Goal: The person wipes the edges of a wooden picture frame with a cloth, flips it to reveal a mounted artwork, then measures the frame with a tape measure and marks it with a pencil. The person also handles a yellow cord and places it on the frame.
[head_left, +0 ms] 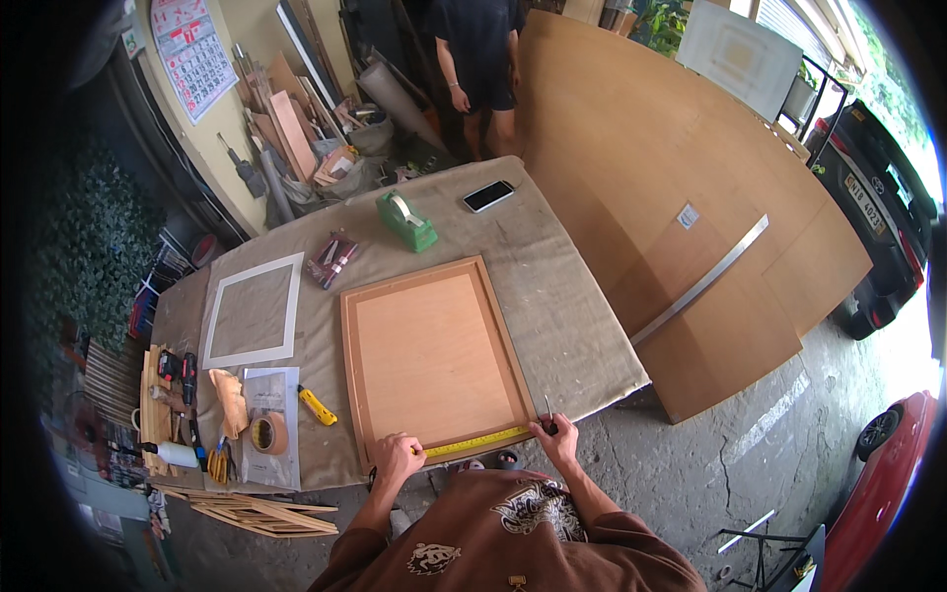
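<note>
A wooden frame with a pale brown panel [434, 345] lies flat at the table's near edge. Across its near side stretches the yellow blade of a tape measure [478, 441]. My left hand [398, 457] is closed on the blade at the frame's near left corner. At the near right corner, my right hand [558, 439] closes around the blade's other end and a small dark object, probably the tape's case. A thin, pointed thing sticks up beside these fingers; its kind is unclear. Left of the frame lies a yellow utility knife [317, 406].
A white mat frame [249, 359], green tape dispenser [405, 221] and phone [488, 196] lie on the cloth-covered table [552, 296]. Tools, including a drill [188, 377], and a tape roll [267, 432] crowd the left. A large board [681, 178] leans at right; a person [478, 59] stands behind.
</note>
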Action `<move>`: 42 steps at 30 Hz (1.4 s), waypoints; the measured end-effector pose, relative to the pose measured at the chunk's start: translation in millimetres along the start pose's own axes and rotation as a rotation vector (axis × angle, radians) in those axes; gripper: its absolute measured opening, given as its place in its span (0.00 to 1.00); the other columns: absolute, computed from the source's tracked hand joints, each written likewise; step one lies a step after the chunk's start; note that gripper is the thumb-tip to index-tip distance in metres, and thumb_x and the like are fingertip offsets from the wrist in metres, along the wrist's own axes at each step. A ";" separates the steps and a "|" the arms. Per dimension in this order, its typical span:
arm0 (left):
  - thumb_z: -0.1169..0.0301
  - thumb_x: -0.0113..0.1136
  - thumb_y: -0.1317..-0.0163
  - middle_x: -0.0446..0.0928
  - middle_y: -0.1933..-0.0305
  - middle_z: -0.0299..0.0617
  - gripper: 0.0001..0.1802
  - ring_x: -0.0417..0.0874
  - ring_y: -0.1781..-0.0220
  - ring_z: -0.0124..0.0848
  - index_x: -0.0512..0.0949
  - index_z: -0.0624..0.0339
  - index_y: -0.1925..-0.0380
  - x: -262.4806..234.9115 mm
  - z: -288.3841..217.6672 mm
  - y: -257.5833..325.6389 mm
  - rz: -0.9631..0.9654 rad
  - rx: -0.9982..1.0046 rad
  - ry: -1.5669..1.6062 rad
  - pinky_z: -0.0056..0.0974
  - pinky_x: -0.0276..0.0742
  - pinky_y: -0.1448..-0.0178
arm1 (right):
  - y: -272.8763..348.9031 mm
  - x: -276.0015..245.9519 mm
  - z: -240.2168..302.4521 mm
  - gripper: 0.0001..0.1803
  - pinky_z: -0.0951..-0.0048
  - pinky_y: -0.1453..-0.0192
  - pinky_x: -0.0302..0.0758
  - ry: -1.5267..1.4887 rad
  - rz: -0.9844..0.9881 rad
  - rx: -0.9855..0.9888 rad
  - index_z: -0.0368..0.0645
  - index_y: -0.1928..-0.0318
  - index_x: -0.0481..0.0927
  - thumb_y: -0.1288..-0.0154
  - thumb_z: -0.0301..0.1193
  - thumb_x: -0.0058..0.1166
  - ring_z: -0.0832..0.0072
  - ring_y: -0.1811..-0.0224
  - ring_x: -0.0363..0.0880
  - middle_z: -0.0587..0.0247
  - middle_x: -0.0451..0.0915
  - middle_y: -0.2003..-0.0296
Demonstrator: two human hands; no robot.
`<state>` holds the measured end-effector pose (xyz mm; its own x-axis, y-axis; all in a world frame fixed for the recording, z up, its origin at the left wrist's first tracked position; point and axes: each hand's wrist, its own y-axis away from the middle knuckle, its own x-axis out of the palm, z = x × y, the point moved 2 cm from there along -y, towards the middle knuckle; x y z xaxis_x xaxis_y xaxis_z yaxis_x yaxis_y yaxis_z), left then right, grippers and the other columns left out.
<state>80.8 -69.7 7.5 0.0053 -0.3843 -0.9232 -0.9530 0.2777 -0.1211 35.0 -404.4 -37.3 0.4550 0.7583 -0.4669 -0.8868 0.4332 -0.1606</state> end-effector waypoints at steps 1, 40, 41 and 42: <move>0.68 0.64 0.66 0.75 0.81 0.38 0.03 0.79 0.75 0.40 0.79 0.48 0.89 0.7 0.4 0.1 -0.003 0.003 0.003 0.43 0.74 0.70 | -0.2 0.2 -0.7 0.17 0.71 0.72 0.69 0.002 0.003 0.001 0.37 0.70 0.81 0.54 0.36 0.70 0.72 0.79 0.72 0.60 0.73 0.80; 0.67 0.65 0.65 0.75 0.80 0.37 0.03 0.79 0.73 0.40 0.80 0.47 0.88 5.3 4.6 -0.2 0.036 -0.014 -0.008 0.43 0.74 0.68 | -1.3 0.7 -3.7 0.17 0.72 0.72 0.70 -0.034 -0.008 0.015 0.38 0.70 0.81 0.55 0.37 0.71 0.73 0.79 0.72 0.62 0.73 0.80; 0.67 0.65 0.65 0.75 0.80 0.37 0.03 0.79 0.73 0.40 0.80 0.47 0.88 4.5 3.8 0.3 0.038 -0.014 -0.006 0.43 0.74 0.68 | -0.3 0.7 -4.5 0.17 0.72 0.72 0.70 -0.035 -0.003 0.026 0.38 0.70 0.81 0.55 0.37 0.71 0.73 0.79 0.72 0.63 0.73 0.80; 0.67 0.65 0.65 0.75 0.80 0.37 0.03 0.79 0.73 0.40 0.80 0.47 0.88 3.1 2.6 0.0 0.037 -0.014 -0.005 0.43 0.74 0.68 | -0.6 -0.2 -2.5 0.17 0.73 0.72 0.70 -0.037 0.002 0.036 0.38 0.70 0.81 0.55 0.37 0.71 0.74 0.79 0.72 0.63 0.73 0.80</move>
<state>81.7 -68.6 3.7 -0.0285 -0.3699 -0.9286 -0.9568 0.2789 -0.0817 35.3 -406.0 -39.2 0.4563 0.7766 -0.4343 -0.8848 0.4480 -0.1283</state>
